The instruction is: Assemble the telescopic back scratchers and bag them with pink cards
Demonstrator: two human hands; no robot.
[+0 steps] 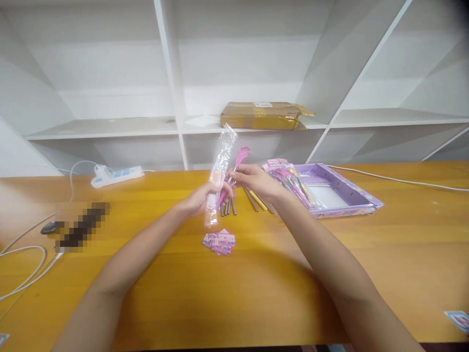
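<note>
Short of shelf edge, apparently: sleeve

Obstacle: purple tray is blocking your right hand rightward. Passage: desk is lying bare right of pink cards.

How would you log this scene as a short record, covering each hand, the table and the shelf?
Left hand: holds clear plastic sleeve
Right hand: holds pink claw-ended stick
Table, front: small pile of pink cards
Table, right: purple tray, wrapped bundle at its left side
Table, left: white power strip
Shelf: brown cardboard box
</note>
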